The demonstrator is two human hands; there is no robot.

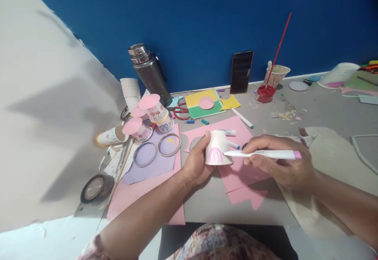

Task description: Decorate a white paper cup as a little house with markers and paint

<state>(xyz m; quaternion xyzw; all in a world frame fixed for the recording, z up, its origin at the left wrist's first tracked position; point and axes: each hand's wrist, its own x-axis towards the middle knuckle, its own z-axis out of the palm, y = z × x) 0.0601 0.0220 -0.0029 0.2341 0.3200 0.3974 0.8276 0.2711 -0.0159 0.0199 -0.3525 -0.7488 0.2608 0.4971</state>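
Note:
My left hand [196, 160] grips an upside-down white paper cup [217, 146] with pink scribbles on its side, held just above the pink paper [236, 173] on the table. My right hand [279, 161] holds a white marker [261, 154] with a pink end cap. Its tip touches the cup's pink patch. Another white marker [233, 145] lies behind the cup.
Decorated cups with pink discs [147, 118], tape rings [169, 144], a black tape roll [96, 188], red scissors [180, 112], a steel flask [149, 73], a phone [241, 72] against the blue wall, a red paint pot [265, 93] and a brush in a cup [276, 75].

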